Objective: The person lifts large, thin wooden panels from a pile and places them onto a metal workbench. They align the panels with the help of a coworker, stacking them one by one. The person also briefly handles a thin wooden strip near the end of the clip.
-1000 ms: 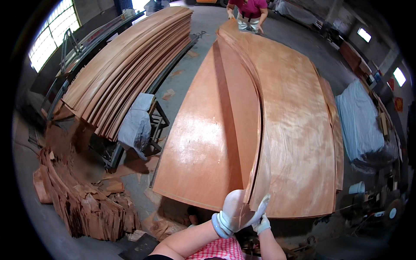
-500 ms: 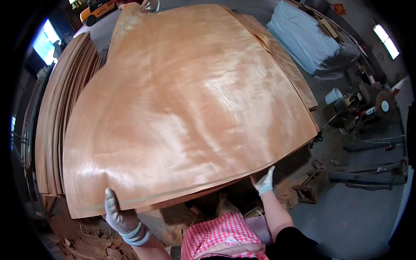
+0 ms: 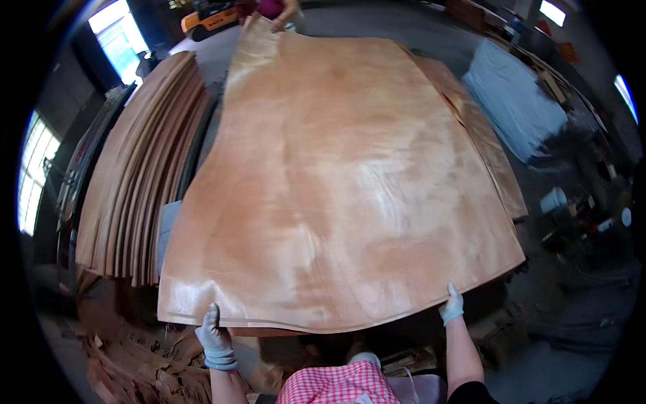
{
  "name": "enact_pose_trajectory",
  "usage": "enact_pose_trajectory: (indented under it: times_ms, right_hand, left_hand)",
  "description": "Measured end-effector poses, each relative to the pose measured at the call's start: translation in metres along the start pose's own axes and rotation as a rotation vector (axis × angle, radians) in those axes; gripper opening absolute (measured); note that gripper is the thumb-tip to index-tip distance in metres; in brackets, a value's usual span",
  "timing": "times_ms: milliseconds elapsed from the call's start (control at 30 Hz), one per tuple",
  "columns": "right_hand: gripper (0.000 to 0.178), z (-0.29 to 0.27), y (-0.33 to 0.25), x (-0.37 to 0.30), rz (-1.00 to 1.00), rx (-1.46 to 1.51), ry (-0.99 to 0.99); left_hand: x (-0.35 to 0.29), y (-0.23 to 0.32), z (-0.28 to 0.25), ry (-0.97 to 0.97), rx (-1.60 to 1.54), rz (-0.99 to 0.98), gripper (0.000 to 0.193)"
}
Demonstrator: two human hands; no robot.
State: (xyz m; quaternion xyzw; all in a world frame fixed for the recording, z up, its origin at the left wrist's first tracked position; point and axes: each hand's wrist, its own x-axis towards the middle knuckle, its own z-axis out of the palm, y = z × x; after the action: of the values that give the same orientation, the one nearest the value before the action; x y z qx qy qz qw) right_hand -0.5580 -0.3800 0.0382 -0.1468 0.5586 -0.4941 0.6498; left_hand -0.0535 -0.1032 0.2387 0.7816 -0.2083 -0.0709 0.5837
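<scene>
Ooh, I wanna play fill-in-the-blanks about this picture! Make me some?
The left hand and right hand hold the big brown sheet with thumbs on ____.
The stack of sheets is on its ____ side.
The pale blue bundle is on its ____ side.
Another person stands at its ____ end.

Missing words: top; left; right; far.

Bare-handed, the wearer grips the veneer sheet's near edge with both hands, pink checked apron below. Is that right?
Not bare-handed: the head view shows left hand and right hand gloved in white, gripping the veneer sheet. The rest stands.
</scene>
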Motion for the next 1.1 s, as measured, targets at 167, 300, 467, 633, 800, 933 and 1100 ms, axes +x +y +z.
enact_pose_trajectory:
  times_ms: [167,300,467,633,800,933,1100]
  right_hand:
    - [0.04,0.025,-0.016,-0.01,-0.239,-0.287,0.203]
    - [0.037,0.051,-0.048,-0.029,-0.311,-0.451,0.199]
    - [0.033,0.098,-0.099,-0.046,-0.55,-0.483,0.047]
    - [0.031,0.126,-0.186,-0.04,-0.65,-0.709,0.053]
    - [0.03,0.132,-0.235,-0.101,-0.636,-0.634,-0.242]
    - [0.047,0.032,-0.173,-0.064,-0.485,-0.541,-0.016]
    - [0.051,-0.011,-0.062,0.045,0.161,-0.418,0.098]
  left_hand:
    - [-0.002,0.003,0.007,-0.026,0.261,0.164,0.02]
    - [0.006,0.002,0.004,-0.027,0.165,0.156,0.02]
    - [0.023,0.05,0.02,-0.007,-0.445,-0.043,0.021]
    - [0.023,0.077,0.028,0.155,-0.158,0.195,0.033]
    - [-0.02,0.063,-0.012,0.21,-0.699,-0.174,0.036]
    - [-0.059,0.011,-0.042,0.122,-0.561,-0.576,0.042]
    - [-0.099,-0.199,0.021,0.221,-0.179,-0.79,0.041]
